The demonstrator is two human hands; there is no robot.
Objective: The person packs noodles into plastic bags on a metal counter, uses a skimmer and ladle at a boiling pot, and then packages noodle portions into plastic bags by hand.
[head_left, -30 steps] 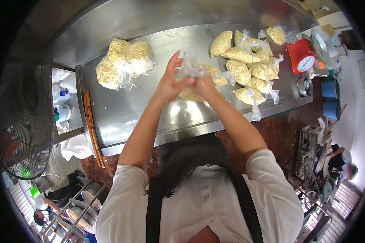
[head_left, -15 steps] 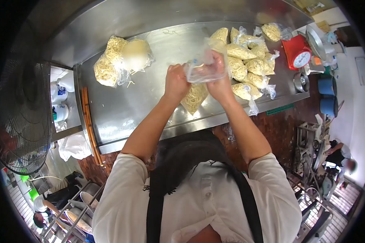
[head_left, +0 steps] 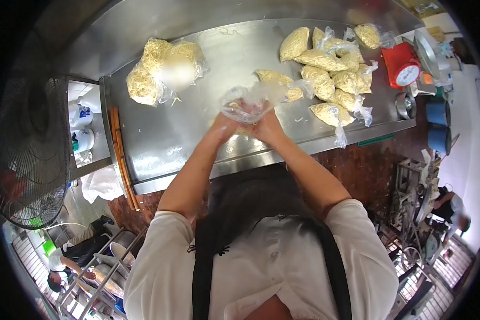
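Above the front part of the steel table point(head_left: 181, 133), both hands grip a clear plastic bag point(head_left: 258, 98) whose loose top stands up between them. My left hand point(head_left: 226, 127) is closed on its left side, and my right hand point(head_left: 266, 125) is closed on the right side. A little pale noodle shows beneath the hands; most of the bag's lower part is hidden. Just beyond the bag lies a filled bag of noodles point(head_left: 274, 77). Farther right is a pile of knotted noodle bags point(head_left: 317, 80). Larger bags of loose noodles point(head_left: 146, 72) sit at the back left.
A red dial scale point(head_left: 400, 64) stands at the right end, with a round metal tin point(head_left: 405, 106) nearby. Wooden rods point(head_left: 120, 160) lean along the left edge. A caged fan point(head_left: 32, 154) is at far left. Other people are at the lower left and right.
My hands have come closer together and nearer to my body with the bag. Its top now stands up, and the noodles below are mostly hidden. The view has shifted slightly.
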